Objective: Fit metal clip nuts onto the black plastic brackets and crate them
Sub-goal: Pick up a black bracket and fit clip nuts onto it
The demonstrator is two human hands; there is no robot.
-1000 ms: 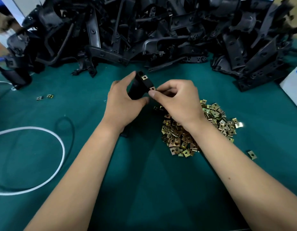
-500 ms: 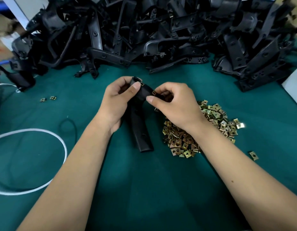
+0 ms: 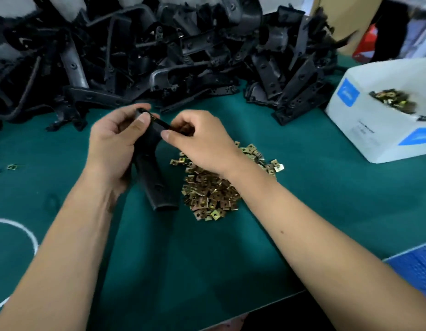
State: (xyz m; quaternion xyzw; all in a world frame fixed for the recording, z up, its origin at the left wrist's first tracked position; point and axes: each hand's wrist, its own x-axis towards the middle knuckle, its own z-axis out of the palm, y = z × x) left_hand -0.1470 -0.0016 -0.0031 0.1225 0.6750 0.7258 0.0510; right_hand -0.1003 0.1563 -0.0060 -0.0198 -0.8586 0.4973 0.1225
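My left hand (image 3: 114, 142) grips the upper end of a black plastic bracket (image 3: 157, 185), thumb pressed on its top; the bracket's long lower end points toward me over the green mat. My right hand (image 3: 197, 142) pinches the bracket's upper part from the right with thumb and curled fingers; whether a clip nut sits between them is hidden. A metal clip (image 3: 156, 119) glints on the bracket's top edge. A heap of brass-coloured clip nuts (image 3: 212, 192) lies under my right wrist.
A big pile of black brackets (image 3: 171, 56) fills the back of the green table (image 3: 326, 199). A white box (image 3: 374, 137) holding more clip nuts stands at the right. A blue crate corner (image 3: 417, 268) shows at lower right, a white cable (image 3: 28, 230) at left.
The view has swung right, bringing the white box and blue crate into sight. The bracket has been tipped so its long end points toward me; both hands stay on its top.
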